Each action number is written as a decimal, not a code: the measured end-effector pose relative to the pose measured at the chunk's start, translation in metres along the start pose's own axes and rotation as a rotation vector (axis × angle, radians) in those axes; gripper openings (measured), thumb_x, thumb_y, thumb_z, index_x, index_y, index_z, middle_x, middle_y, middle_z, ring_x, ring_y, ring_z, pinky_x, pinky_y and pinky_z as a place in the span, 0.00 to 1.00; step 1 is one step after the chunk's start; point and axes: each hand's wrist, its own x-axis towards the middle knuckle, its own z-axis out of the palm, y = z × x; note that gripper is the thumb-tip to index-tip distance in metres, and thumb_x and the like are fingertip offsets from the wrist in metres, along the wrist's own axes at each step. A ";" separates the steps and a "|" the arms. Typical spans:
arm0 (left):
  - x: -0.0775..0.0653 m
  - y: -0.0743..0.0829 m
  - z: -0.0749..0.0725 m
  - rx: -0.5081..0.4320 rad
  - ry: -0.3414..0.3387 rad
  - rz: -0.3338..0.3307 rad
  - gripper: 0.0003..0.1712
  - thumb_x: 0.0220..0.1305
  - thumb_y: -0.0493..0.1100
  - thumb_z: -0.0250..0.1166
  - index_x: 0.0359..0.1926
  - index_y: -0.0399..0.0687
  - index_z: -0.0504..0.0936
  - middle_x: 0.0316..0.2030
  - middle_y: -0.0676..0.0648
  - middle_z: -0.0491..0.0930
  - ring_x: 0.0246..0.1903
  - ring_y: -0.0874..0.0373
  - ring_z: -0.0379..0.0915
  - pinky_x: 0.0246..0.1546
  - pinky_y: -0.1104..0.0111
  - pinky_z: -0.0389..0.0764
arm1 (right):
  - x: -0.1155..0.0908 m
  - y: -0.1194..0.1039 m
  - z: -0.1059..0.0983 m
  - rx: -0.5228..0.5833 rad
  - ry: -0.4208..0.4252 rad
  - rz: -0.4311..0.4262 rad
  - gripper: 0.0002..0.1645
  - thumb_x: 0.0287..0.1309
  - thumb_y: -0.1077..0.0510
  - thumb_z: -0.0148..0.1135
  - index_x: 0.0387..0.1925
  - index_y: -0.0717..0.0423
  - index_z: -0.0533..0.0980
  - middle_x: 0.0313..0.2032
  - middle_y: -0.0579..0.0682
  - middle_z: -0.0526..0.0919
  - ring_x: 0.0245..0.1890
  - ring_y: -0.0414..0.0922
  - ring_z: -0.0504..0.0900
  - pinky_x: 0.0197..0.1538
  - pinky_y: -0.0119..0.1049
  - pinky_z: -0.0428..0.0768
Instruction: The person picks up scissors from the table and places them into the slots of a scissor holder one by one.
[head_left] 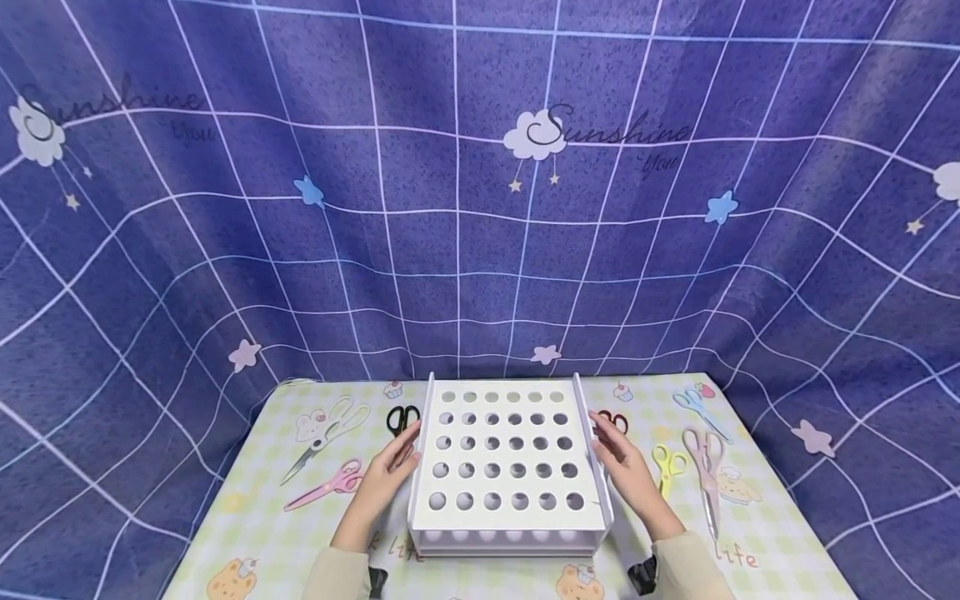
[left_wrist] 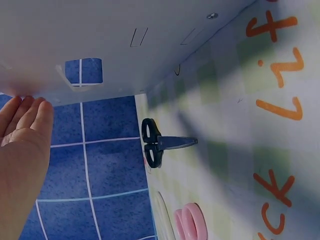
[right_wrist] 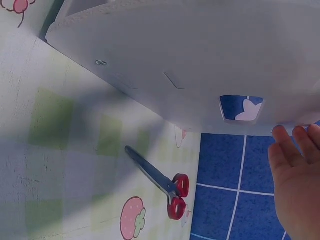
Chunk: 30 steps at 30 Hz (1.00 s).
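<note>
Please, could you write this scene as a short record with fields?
White rack: five rows of six round holes
Left hand: touching rack's left side
Right hand: touching rack's right side
Left of rack: pale-handled scissors, pink scissors, black-handled scissors
Right of rack: red-handled scissors, blue scissors, yellow scissors, mauve scissors
Surface: checked tablecloth
Backdrop: blue grid-patterned curtain

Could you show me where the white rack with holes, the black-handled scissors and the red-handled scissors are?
White rack (head_left: 504, 457): head view, on its top panel, between holes.
Black-handled scissors (left_wrist: 168, 143): left wrist view, on the blade.
Red-handled scissors (right_wrist: 162, 180): right wrist view, on the blade.
</note>
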 end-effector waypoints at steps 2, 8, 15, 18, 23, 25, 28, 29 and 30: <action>0.001 0.000 0.001 -0.003 0.011 -0.012 0.31 0.68 0.40 0.59 0.70 0.47 0.65 0.71 0.43 0.61 0.71 0.50 0.55 0.62 0.86 0.58 | 0.000 0.000 0.000 0.004 0.001 -0.006 0.27 0.68 0.63 0.53 0.67 0.62 0.65 0.65 0.66 0.69 0.59 0.50 0.76 0.58 0.19 0.71; 0.001 0.001 0.002 0.016 0.028 -0.028 0.30 0.68 0.41 0.59 0.70 0.48 0.66 0.71 0.43 0.63 0.70 0.48 0.57 0.62 0.84 0.60 | 0.000 -0.003 0.000 -0.002 0.005 0.012 0.27 0.68 0.62 0.54 0.67 0.61 0.66 0.64 0.65 0.71 0.58 0.54 0.76 0.57 0.20 0.72; 0.000 0.000 0.001 -0.014 0.022 -0.018 0.31 0.68 0.40 0.59 0.70 0.46 0.65 0.69 0.41 0.64 0.68 0.55 0.61 0.61 0.83 0.63 | 0.000 -0.002 0.001 -0.031 0.004 0.013 0.27 0.68 0.62 0.54 0.67 0.61 0.67 0.63 0.64 0.72 0.57 0.60 0.77 0.57 0.21 0.72; 0.001 -0.001 0.001 -0.032 0.016 -0.016 0.31 0.68 0.40 0.60 0.70 0.45 0.65 0.69 0.41 0.64 0.65 0.65 0.63 0.60 0.84 0.65 | 0.000 -0.002 0.000 -0.061 0.005 0.023 0.27 0.68 0.61 0.54 0.67 0.59 0.67 0.62 0.62 0.74 0.57 0.59 0.77 0.59 0.27 0.74; 0.001 0.000 0.002 -0.045 0.008 -0.006 0.31 0.68 0.41 0.60 0.70 0.44 0.65 0.69 0.40 0.64 0.62 0.74 0.65 0.59 0.84 0.66 | 0.001 -0.003 -0.003 -0.134 0.012 0.044 0.27 0.68 0.60 0.55 0.67 0.55 0.68 0.61 0.59 0.76 0.58 0.58 0.77 0.62 0.52 0.75; 0.001 0.001 0.003 -0.038 0.013 -0.003 0.31 0.68 0.41 0.60 0.70 0.44 0.65 0.69 0.40 0.64 0.63 0.70 0.65 0.59 0.85 0.66 | 0.002 -0.003 -0.004 -0.153 0.010 0.040 0.27 0.68 0.61 0.55 0.67 0.56 0.68 0.61 0.60 0.76 0.58 0.59 0.76 0.62 0.58 0.72; 0.000 0.002 0.004 -0.029 0.017 0.010 0.31 0.68 0.41 0.59 0.70 0.42 0.65 0.68 0.38 0.65 0.65 0.62 0.64 0.59 0.85 0.65 | 0.003 -0.002 -0.005 -0.159 0.002 0.032 0.27 0.67 0.63 0.54 0.67 0.59 0.67 0.61 0.62 0.76 0.59 0.62 0.75 0.63 0.60 0.71; 0.000 0.002 0.004 -0.028 0.020 0.015 0.31 0.68 0.41 0.59 0.70 0.41 0.65 0.68 0.38 0.65 0.65 0.61 0.64 0.59 0.84 0.66 | 0.003 -0.002 -0.005 -0.161 0.000 0.029 0.27 0.67 0.63 0.54 0.67 0.60 0.67 0.61 0.62 0.76 0.58 0.63 0.75 0.63 0.60 0.70; 0.000 0.002 0.005 -0.028 0.022 0.016 0.31 0.68 0.41 0.60 0.70 0.41 0.65 0.68 0.38 0.65 0.65 0.61 0.64 0.58 0.84 0.66 | 0.004 -0.001 -0.005 -0.161 0.000 0.026 0.27 0.67 0.64 0.55 0.67 0.61 0.67 0.60 0.63 0.76 0.58 0.64 0.75 0.63 0.60 0.70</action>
